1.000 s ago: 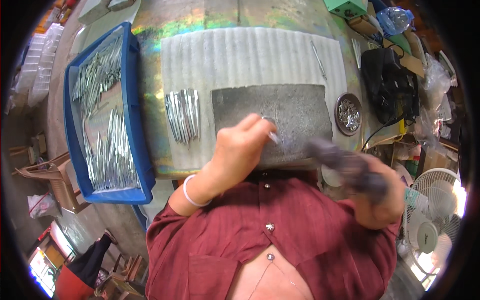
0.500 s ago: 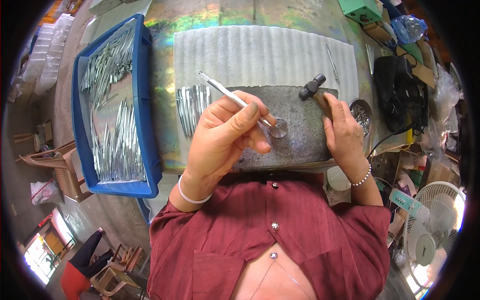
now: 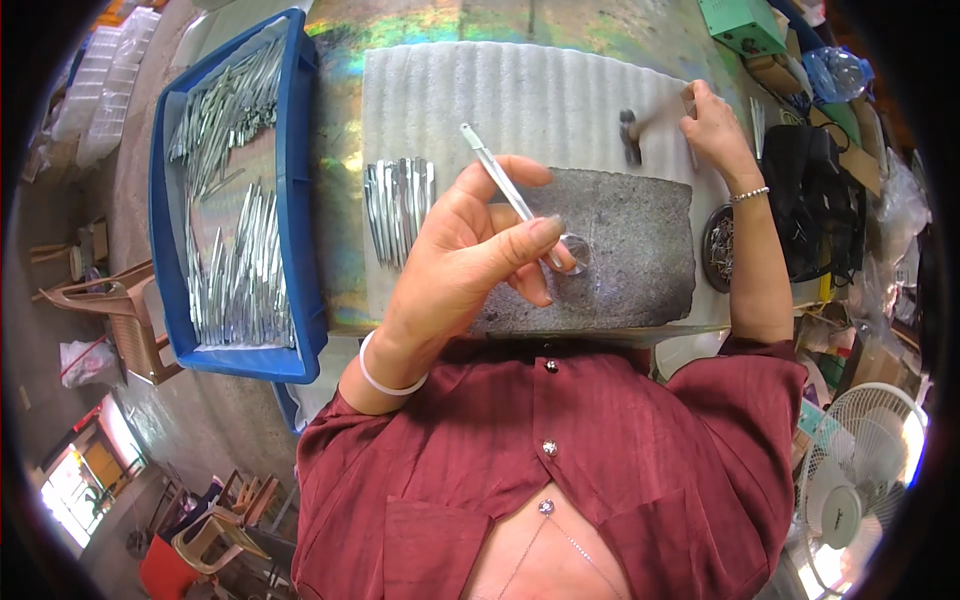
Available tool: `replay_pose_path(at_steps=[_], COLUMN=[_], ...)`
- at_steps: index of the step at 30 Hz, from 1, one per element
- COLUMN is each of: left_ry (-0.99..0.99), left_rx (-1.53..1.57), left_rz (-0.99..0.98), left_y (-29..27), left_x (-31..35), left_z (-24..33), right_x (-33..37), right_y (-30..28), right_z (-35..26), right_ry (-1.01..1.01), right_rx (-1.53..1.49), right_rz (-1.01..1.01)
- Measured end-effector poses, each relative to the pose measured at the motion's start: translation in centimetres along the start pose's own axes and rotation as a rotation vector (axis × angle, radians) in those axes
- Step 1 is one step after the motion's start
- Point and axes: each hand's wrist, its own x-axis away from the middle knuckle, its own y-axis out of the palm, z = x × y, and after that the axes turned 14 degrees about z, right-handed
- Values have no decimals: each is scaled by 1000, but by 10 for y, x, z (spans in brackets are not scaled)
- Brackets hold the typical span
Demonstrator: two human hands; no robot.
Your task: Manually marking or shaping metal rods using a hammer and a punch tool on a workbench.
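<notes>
My left hand (image 3: 470,250) is closed over the dark stone block (image 3: 630,240), pinching a slim silver metal rod (image 3: 492,168) between thumb and fingers. The rod slants up and left, and its far end looks notched. Partly behind those fingertips, a small round shiny disc (image 3: 577,252) lies on the block. Beyond the block at the right, my right hand (image 3: 715,125) has its fingers closed at the handle end of a hammer (image 3: 630,138). The hammer's dark head is over the white foam sheet (image 3: 500,95), and its handle is blurred.
Left of the block lies a row of flat metal strips (image 3: 398,210). A blue tray (image 3: 305,200) full of similar pieces stands farther left. To the right are a round dish of small metal parts (image 3: 720,245), a black bag-like object (image 3: 795,200) and a fan (image 3: 840,510).
My right hand has moved away from me with the hammer, from above the block to over the foam sheet. The rod in my left hand now points more upright.
</notes>
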Motion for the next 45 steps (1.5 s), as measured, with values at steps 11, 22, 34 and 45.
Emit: replay_pose_path(at_steps=[11, 22, 34, 45], left_ry=[-55, -48, 301, 376], left_rx=[67, -68, -348, -356], left_rz=[-66, -100, -75, -59], left_y=[-5, -5, 1, -6], left_x=[-8, 1, 26, 30], left_z=[-9, -4, -31, -32], right_x=[8, 116, 155, 124], right_y=[-3, -125, -102, -97], right_z=[-3, -113, -163, -167], right_ry=[-23, 142, 183, -79], right_rx=[-18, -1089, -1345, -1130], right_rz=[69, -211, -118, -137])
